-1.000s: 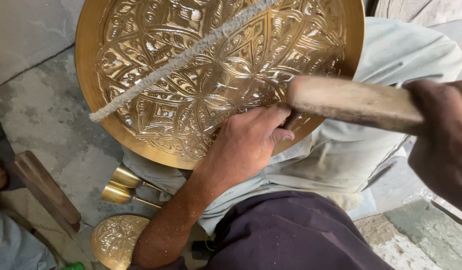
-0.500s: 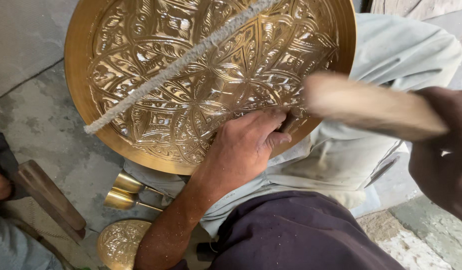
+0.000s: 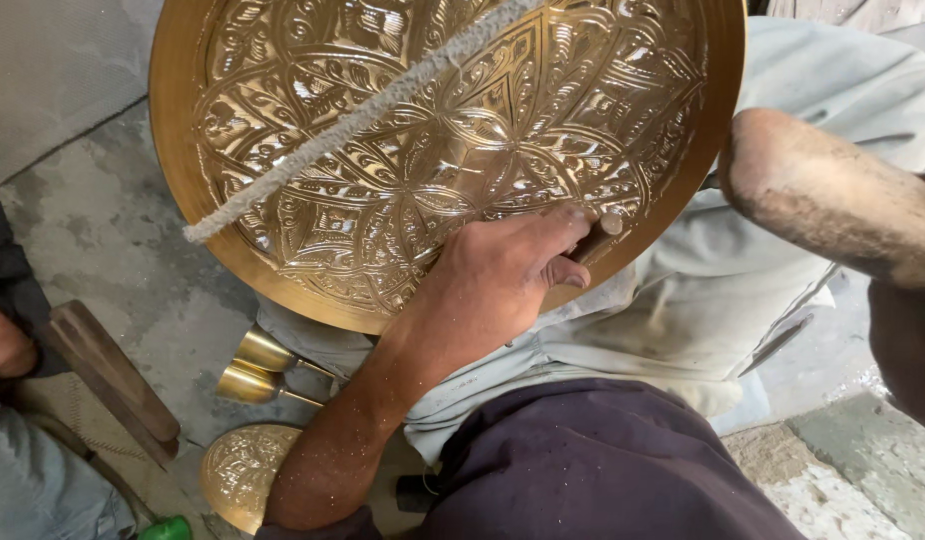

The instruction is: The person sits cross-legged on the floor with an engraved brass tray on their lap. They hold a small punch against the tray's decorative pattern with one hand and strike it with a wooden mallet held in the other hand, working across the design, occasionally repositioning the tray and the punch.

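Observation:
A large round brass tray (image 3: 313, 220) with a dense engraved floral pattern rests tilted on my lap. My left hand (image 3: 503, 280) lies on its lower right rim, closed on a small metal chisel (image 3: 600, 232) whose tip meets the engraved face. A wooden mallet (image 3: 833, 190) hangs to the right of the tray, close to the camera. My right hand (image 3: 908, 340) grips its handle at the frame's right edge, dark and mostly cut off. A rough pale cord (image 3: 363, 115) runs slantwise across the tray.
Two small brass cups (image 3: 255, 366) and a small engraved brass dish (image 3: 241, 470) lie on the concrete floor (image 3: 113, 230) below the tray. A wooden block (image 3: 113, 375) sits at the left, beside another person's hand (image 3: 3, 345). A green object (image 3: 168, 528) shows at the bottom edge.
The mallet has swung to the right and up, away from the chisel and nearer the camera. My left hand keeps the chisel on the tray's rim.

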`<state>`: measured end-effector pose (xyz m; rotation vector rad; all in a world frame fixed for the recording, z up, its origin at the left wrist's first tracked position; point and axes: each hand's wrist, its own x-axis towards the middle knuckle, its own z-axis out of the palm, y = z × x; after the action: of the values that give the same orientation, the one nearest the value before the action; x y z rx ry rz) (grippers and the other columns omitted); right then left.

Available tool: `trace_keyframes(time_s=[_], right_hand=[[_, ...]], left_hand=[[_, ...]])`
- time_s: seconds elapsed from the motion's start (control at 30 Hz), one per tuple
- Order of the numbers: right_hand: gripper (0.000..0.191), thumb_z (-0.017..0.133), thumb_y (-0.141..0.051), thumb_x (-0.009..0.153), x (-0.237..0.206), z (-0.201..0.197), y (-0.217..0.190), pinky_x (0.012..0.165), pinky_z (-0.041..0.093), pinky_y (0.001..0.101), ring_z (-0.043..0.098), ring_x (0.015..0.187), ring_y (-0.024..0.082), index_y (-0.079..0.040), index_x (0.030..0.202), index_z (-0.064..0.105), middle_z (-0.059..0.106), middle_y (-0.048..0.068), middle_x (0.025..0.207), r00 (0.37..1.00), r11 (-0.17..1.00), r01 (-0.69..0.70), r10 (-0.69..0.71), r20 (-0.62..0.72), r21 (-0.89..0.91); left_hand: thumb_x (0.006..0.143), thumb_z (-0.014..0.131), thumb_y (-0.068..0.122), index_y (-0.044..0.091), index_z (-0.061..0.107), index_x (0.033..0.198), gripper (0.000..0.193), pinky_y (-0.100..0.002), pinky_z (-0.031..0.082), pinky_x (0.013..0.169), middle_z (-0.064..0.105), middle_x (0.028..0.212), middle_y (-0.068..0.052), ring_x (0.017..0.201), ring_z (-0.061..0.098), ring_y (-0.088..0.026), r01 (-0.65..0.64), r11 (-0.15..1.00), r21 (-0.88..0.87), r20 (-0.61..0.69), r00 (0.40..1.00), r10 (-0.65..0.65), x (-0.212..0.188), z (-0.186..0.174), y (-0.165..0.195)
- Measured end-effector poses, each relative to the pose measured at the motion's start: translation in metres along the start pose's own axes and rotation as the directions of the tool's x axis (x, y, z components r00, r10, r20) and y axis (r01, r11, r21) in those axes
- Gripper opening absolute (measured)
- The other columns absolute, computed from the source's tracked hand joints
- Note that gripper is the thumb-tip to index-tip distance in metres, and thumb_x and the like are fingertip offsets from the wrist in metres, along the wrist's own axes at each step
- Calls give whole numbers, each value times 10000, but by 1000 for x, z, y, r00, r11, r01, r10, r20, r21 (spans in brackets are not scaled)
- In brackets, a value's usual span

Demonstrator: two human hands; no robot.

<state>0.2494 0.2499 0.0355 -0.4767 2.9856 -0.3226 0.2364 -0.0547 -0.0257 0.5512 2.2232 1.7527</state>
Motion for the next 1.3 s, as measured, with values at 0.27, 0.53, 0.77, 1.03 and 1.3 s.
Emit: trace_keyframes(time_s=[0.27,0.53,0.77,1.03,1.3], right_hand=[[213,563,50,1070,11,0,1,797,583,381,703,880,317,60,1275,622,681,226,1008,1000,1000,13,-13,3,17],[218,568,58,1075,2,3,-3,803,582,374,701,889,315,60,1289,612,676,221,1021,1000,1000,6,-6,-14,7],[225,573,65,1079,-4,0,-6,808,581,368,699,896,313,59,1302,604,672,218,1033,999,999,-23,24,-42,37],[233,579,73,1084,3,-5,-1,813,580,362,697,904,311,59,1316,594,667,214,1046,998,999,-20,23,-60,41],[243,584,81,1089,-2,-6,6,819,579,355,694,913,309,59,1331,585,662,209,1059,997,1000,-3,4,-81,16]], left_hand=[[983,594,-86,29,558,1228,273,-277,673,751,731,1006,-129,950,792,-202,121,992,41,60,990,-124,0,0,4],[970,580,-77,48,588,1248,305,-308,673,754,749,1035,-147,950,798,-212,146,989,7,87,985,-146,3,-5,13],[951,560,-96,38,564,1275,351,-337,662,757,739,1000,-156,970,803,-231,182,981,64,126,974,-189,7,-8,16],[959,625,-52,84,574,1299,369,-350,660,763,736,990,-140,942,799,-229,124,990,73,91,987,-131,11,-7,19],[959,696,-1,70,601,1267,330,-338,650,742,734,955,-122,907,797,-224,104,990,92,74,991,-111,11,-7,16]])
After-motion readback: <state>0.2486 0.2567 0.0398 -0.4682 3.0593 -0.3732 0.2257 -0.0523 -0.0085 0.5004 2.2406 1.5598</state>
